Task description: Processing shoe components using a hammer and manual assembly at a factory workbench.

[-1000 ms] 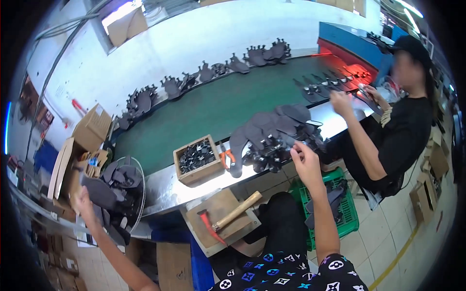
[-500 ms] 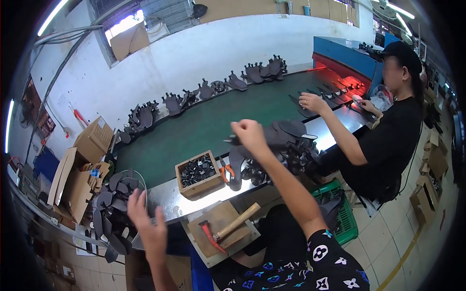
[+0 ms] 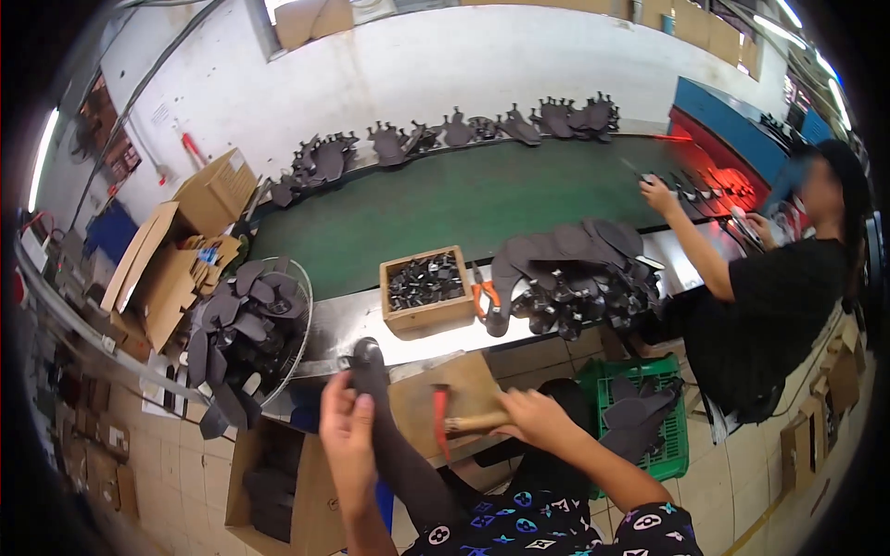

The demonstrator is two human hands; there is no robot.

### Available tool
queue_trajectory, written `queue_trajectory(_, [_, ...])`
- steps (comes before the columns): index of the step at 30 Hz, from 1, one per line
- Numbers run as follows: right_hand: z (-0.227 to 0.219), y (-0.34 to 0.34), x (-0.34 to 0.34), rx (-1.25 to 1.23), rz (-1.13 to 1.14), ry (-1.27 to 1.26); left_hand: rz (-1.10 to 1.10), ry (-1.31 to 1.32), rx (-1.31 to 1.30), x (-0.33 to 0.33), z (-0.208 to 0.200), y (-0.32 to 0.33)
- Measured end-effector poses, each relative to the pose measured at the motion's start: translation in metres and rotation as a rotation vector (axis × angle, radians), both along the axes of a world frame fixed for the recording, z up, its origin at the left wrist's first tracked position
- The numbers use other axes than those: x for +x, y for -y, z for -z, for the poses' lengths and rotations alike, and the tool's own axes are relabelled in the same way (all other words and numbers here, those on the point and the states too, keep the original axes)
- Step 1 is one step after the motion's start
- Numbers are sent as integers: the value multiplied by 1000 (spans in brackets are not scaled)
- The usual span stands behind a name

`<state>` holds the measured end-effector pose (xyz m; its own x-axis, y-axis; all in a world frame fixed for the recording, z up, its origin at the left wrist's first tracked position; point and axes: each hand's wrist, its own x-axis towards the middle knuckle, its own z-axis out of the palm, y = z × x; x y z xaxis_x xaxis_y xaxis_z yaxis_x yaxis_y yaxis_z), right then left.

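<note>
My left hand (image 3: 348,431) has its fingers closed on a long dark grey shoe sole (image 3: 394,454). The sole is tilted, with a glossy black piece at its upper end, and its lower end runs toward my lap. My right hand (image 3: 538,419) is wrapped round the wooden handle of a hammer (image 3: 440,422). The red hammer head rests over a tan work board (image 3: 413,394) in front of me. Beyond the board, a wooden box (image 3: 422,317) full of small black parts stands on the metal edge of the bench, beside orange-handled pliers (image 3: 484,298).
Stacked dark soles (image 3: 565,246) lie right of the pliers. A wire basket (image 3: 306,324) of soles stands at left, above an open carton (image 3: 243,500). A green crate (image 3: 681,426) sits at right, near a co-worker (image 3: 779,306). The green conveyor (image 3: 417,208) runs behind.
My right hand has come down from over the sole pile and taken hold of the hammer handle. My left hand, open before, now grips a sole. The view has shifted too.
</note>
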<state>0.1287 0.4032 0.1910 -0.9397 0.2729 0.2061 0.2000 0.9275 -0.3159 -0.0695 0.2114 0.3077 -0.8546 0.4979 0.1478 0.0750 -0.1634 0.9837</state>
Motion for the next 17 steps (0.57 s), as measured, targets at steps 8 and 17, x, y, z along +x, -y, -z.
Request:
queue_trajectory(8, [50,16,148,-316,557,-347,19,-596,-869,5,102,-38])
queue_trajectory(17, [72,81,171,-1478,786,-797,171,-1080,-713,-141,81,-213])
